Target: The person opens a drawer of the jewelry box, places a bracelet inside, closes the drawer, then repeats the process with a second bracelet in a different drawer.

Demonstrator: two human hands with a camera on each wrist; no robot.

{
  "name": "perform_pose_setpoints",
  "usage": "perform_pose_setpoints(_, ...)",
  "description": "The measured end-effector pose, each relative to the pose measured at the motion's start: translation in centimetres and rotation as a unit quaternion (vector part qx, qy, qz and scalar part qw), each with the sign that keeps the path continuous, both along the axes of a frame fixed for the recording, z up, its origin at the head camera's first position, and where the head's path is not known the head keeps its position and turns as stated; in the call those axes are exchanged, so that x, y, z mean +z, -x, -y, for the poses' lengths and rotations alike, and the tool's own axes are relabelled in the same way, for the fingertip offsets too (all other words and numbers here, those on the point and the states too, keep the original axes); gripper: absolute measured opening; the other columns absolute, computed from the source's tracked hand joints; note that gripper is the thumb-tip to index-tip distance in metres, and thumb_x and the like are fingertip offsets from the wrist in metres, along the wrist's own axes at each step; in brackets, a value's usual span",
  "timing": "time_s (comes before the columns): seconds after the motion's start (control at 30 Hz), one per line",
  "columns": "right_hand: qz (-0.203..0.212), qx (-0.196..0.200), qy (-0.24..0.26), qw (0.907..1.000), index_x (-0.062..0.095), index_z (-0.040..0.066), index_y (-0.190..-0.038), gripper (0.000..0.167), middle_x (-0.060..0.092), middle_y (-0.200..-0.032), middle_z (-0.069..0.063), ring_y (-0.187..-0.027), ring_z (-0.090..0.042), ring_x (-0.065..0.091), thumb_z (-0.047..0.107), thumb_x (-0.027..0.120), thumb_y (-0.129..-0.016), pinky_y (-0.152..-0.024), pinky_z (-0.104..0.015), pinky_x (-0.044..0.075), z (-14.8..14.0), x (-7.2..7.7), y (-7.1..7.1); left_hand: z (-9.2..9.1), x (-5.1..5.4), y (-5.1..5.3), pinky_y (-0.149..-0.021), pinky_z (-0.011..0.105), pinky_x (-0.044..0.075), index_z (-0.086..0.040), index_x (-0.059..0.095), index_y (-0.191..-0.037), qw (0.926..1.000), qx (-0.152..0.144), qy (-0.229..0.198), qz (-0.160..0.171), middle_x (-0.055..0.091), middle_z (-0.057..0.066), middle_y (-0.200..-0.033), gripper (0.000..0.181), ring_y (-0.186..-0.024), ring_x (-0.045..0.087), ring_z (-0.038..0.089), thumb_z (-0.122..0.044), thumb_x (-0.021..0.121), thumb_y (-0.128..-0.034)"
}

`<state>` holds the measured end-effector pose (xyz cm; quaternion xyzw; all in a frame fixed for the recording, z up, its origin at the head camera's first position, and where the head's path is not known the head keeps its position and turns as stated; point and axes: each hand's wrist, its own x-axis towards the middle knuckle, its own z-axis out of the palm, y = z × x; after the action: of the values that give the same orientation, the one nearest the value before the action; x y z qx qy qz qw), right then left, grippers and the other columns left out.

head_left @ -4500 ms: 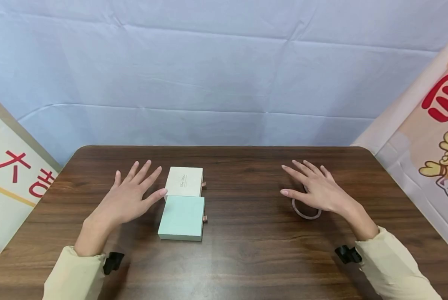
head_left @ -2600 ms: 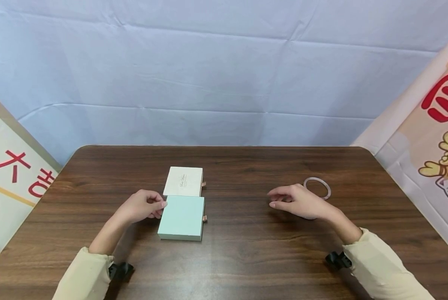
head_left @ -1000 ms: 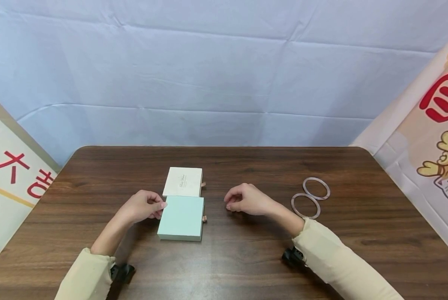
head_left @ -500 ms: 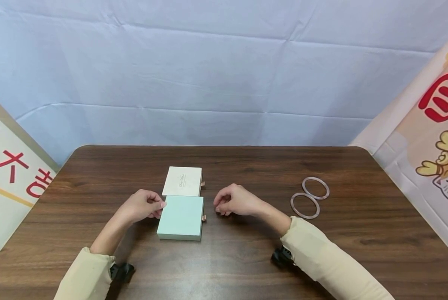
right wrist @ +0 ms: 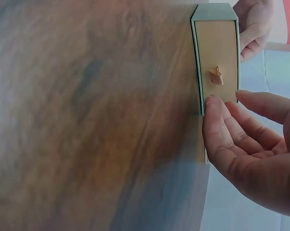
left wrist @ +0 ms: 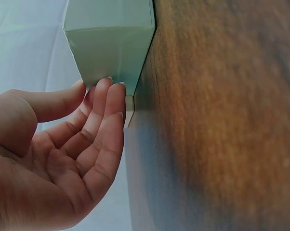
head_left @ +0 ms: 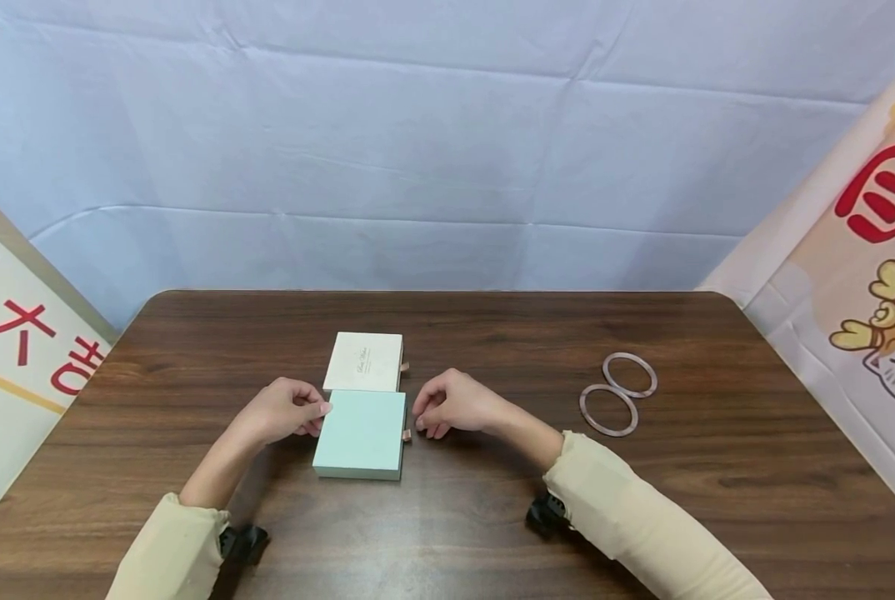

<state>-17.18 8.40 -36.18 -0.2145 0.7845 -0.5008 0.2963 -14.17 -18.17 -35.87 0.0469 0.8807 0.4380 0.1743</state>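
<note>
Box of flat, square mint card (head_left: 359,435) might slide if its tan ribbon tab (head_left: 407,435) gets pulled; left hand (head_left: 278,412) only pinches its edge; empty right hand (head_left: 457,403) curves loosely nearby.

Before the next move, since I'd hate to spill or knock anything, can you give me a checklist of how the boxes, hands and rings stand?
1. Mint box flat on the table: ok.
2. Left hand at the box's left end, thumb at its top edge: ok.
3. Drawer front closed inside its sleeve: ok.
4. Right hand holding the pull tab: not ok; the fingertips are near it, not round it.
5. White box apart from the mint box: cannot tell; their edges meet in the head view.
6. Rings clear of both hands: ok.
</note>
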Motion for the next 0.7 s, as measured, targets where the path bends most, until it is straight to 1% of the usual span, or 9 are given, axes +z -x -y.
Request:
perform_pose_setpoints(0.17, 0.019, -0.003, 0.009, 0.9998, 0.062, -0.010, -0.087, 0.007, 0.065, -0.077, -0.022, -0.063, -0.027, 0.064, -0.006, 0.061, -0.081, -0.060, -0.039, 0.054, 0.3, -0.3, 0.0, 0.0, 0.0, 0.0, -0.066, 0.035, 0.052, 0.003, 0.062, -0.082, 1.0000, 0.000, -0.001, 0.002, 0.061, 0.006, -0.070, 0.016, -0.068, 0.062, 0.018, -0.009, 0.057, -0.0905)
perform_pose_setpoints(0.47, 0.055, -0.008, 0.022, 0.9982, 0.061, -0.012, -0.085, 0.006, 0.065, -0.075, -0.023, -0.057, -0.022, 0.063, -0.009, 0.060, -0.080, -0.057, -0.038, 0.054, 0.8, -0.8, 0.0, 0.0, -0.1, 0.1, -0.065, 0.035, 0.052, 0.003, 0.062, -0.081, 1.0000, 0.001, 0.003, 0.005, 0.061, 0.006, -0.070, 0.017, -0.068, 0.062, 0.018, -0.011, 0.058, -0.0902)
perform_pose_setpoints(0.6, 0.067, -0.013, 0.027, 0.9973, 0.061, -0.011, -0.084, 0.004, 0.065, -0.075, -0.022, -0.055, -0.019, 0.061, -0.009, 0.060, -0.080, -0.056, -0.036, 0.054, 1.0, -1.0, 0.0, 0.0, -0.1, 0.1, -0.065, 0.034, 0.052, 0.003, 0.062, -0.081, 1.0000, 0.001, 0.002, 0.006, 0.061, 0.006, -0.069, 0.017, -0.068, 0.062, 0.018, -0.010, 0.058, -0.0902)
perform_pose_setpoints(0.7, 0.068, -0.013, 0.027, 0.9972, 0.061, -0.012, -0.083, 0.004, 0.065, -0.074, -0.022, -0.053, -0.018, 0.061, -0.009, 0.061, -0.080, -0.055, -0.035, 0.054, 1.2, -1.0, -0.1, 0.0, 0.0, 0.0, -0.065, 0.034, 0.052, 0.003, 0.061, -0.080, 1.0000, 0.002, 0.003, 0.005, 0.060, 0.005, -0.068, 0.017, -0.067, 0.061, 0.017, -0.010, 0.058, -0.0903)
